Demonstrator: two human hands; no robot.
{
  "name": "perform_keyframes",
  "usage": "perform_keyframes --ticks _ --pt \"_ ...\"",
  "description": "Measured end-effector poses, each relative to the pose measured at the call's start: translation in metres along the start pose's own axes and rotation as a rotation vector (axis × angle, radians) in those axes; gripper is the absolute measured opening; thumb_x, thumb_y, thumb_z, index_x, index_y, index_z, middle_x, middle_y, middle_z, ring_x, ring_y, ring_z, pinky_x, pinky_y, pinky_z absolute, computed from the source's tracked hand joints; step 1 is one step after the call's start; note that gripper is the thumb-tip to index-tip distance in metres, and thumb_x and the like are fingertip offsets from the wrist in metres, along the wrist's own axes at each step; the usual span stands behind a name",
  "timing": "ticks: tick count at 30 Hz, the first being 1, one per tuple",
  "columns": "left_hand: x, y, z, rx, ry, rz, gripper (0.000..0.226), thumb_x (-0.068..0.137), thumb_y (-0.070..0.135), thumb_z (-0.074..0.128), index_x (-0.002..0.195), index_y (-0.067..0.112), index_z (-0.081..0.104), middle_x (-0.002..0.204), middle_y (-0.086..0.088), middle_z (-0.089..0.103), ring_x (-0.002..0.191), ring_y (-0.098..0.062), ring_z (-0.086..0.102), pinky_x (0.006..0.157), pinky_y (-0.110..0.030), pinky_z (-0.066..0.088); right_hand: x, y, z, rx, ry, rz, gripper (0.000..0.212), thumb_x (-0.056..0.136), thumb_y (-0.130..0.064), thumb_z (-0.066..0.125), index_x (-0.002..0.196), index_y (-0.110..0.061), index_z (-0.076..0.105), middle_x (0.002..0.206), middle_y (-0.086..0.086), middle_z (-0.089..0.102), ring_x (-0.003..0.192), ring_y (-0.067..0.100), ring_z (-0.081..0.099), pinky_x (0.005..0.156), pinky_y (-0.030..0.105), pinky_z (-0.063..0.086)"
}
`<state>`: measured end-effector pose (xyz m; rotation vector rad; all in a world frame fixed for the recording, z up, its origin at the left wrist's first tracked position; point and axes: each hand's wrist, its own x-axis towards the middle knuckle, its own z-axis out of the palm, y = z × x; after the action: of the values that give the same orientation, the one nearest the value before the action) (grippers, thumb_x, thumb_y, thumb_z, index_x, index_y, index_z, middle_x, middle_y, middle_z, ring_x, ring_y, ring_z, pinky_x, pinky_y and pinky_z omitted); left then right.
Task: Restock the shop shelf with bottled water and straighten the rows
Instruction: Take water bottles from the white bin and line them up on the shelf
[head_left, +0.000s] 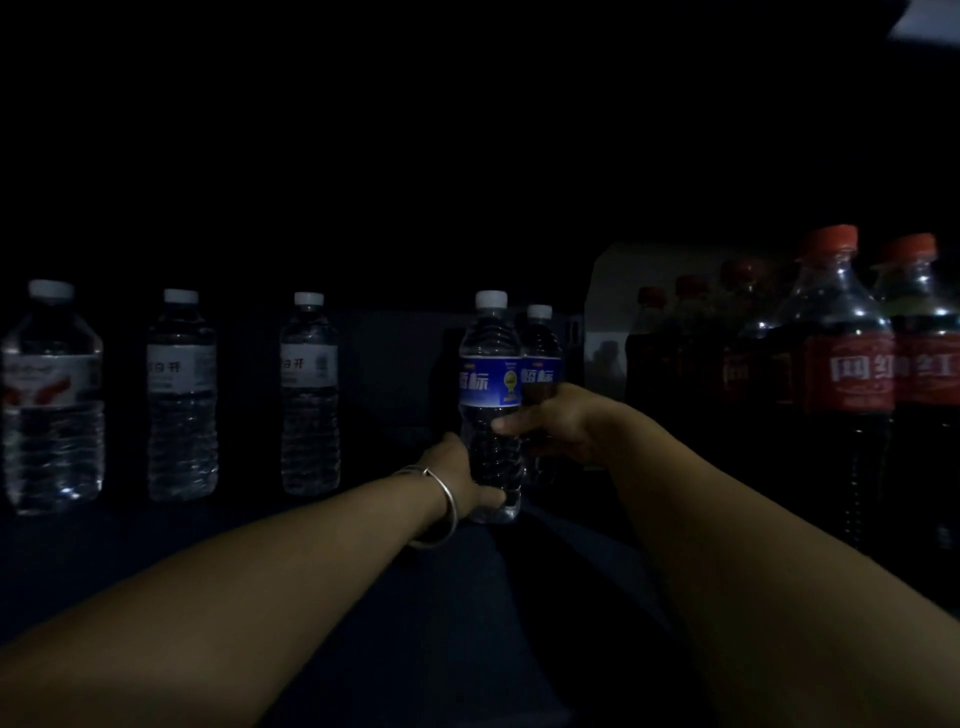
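Setting the front blue-label water bottle (490, 395) down squarely on the dark shelf (322, 525), label forward and directly ahead of the second blue-label bottle (541, 358), would keep this row straight. Left hand (457, 475) fingers wrap its lower body. Right hand (550, 423) curls around both bottles' middles, thumb on the front one.

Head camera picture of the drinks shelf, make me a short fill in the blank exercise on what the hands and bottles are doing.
1. The front blue-label bottle is held by ____ hands at once.
2. The left hand, with a bangle at its wrist, has its grip on the ____ part of that bottle.
3. The cola bottles at the right have ____ caps.
4. The second blue-label bottle stands just ____ the front one.

Missing words: two; lower; red; behind
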<state>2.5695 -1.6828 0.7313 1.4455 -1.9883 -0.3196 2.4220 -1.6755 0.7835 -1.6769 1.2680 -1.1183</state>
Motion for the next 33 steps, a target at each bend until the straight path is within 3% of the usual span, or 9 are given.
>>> perform_keyframes --ticks 5,10,17,21,24,27,30,32,33 --pt "-0.003 0.005 0.004 0.024 0.073 -0.017 0.082 0.072 0.031 0.077 0.135 0.004 0.032 0.132 -0.01 0.051 0.118 -0.024 0.053 0.089 -0.025 0.043 0.001 -0.002 0.016 -0.176 0.093 0.065 0.058 0.061 -0.031 0.085 0.111 -0.014 0.06 0.103 0.008 0.067 0.095 0.027 0.063 0.082 0.043 0.053" --pt "-0.003 -0.001 0.003 0.053 -0.043 -0.032 0.085 0.069 0.041 0.078 0.134 0.004 0.037 0.132 -0.01 0.051 0.117 -0.024 0.053 0.097 -0.029 0.045 0.002 -0.002 0.02 -0.155 0.179 0.04 0.045 0.072 -0.015 0.077 0.112 -0.011 0.056 0.107 0.009 0.064 0.1 0.027 0.061 0.088 0.041 0.051" --pt "-0.003 -0.005 0.004 0.103 -0.028 -0.02 0.051 0.087 0.023 0.061 0.129 0.003 0.041 0.13 -0.014 0.052 0.117 -0.027 0.053 0.091 -0.026 0.043 0.007 -0.01 0.026 -0.128 0.142 0.167 0.046 0.077 -0.013 0.072 0.119 -0.009 0.054 0.115 0.015 0.061 0.107 0.036 0.057 0.084 0.05 0.049" --pt "0.0 -0.008 0.006 0.084 -0.006 -0.061 0.05 0.088 0.017 0.057 0.13 0.001 0.034 0.13 -0.016 0.051 0.117 -0.028 0.053 0.09 -0.026 0.042 0.016 -0.007 0.031 -0.115 0.25 0.142 0.047 0.079 -0.009 0.069 0.122 -0.007 0.05 0.122 0.015 0.058 0.115 0.033 0.054 0.099 0.049 0.045" --pt "0.001 -0.007 0.008 0.07 -0.004 -0.055 0.049 0.089 0.013 0.054 0.131 0.001 0.033 0.13 -0.016 0.05 0.117 -0.028 0.052 0.093 -0.027 0.042 0.023 -0.004 0.034 0.004 0.277 0.145 0.045 0.084 -0.015 0.067 0.125 -0.007 0.048 0.125 0.012 0.056 0.118 0.029 0.052 0.103 0.04 0.042" --pt "0.0 -0.005 0.009 0.074 -0.05 -0.04 0.046 0.09 0.009 0.049 0.133 0.002 0.035 0.132 -0.015 0.049 0.12 -0.028 0.05 0.097 -0.027 0.041 0.028 -0.003 0.034 -0.056 0.349 0.152 0.041 0.081 -0.016 0.07 0.116 -0.007 0.049 0.117 0.011 0.057 0.114 0.029 0.054 0.102 0.041 0.044" --pt "0.0 -0.006 0.01 0.069 -0.098 -0.004 0.037 0.089 0.004 0.044 0.127 0.001 0.046 0.13 -0.016 0.052 0.118 -0.028 0.051 0.098 -0.027 0.041 0.033 -0.003 0.036 0.104 0.395 0.13 0.01 0.093 -0.012 0.052 0.085 -0.015 0.048 0.115 0.014 0.058 0.118 0.031 0.053 0.1 0.038 0.045" --pt "0.0 -0.004 0.011 0.074 -0.124 -0.002 0.036 0.09 0.0 0.04 0.125 -0.002 0.048 0.13 -0.017 0.051 0.12 -0.029 0.05 0.098 -0.025 0.039 0.037 -0.002 0.038 0.033 0.416 0.124 0.026 0.099 -0.013 0.038 0.075 -0.019 0.042 0.129 0.018 0.053 0.121 0.032 0.051 0.099 0.037 0.046" --pt "0.001 -0.004 0.011 0.078 -0.136 -0.007 0.036 0.091 0.0 0.038 0.125 -0.003 0.047 0.131 -0.018 0.05 0.121 -0.029 0.049 0.097 -0.024 0.038 0.038 -0.001 0.038 -0.062 0.43 0.126 0.019 0.099 -0.014 0.039 0.083 -0.017 0.049 0.131 0.019 0.052 0.12 0.033 0.052 0.101 0.038 0.045"
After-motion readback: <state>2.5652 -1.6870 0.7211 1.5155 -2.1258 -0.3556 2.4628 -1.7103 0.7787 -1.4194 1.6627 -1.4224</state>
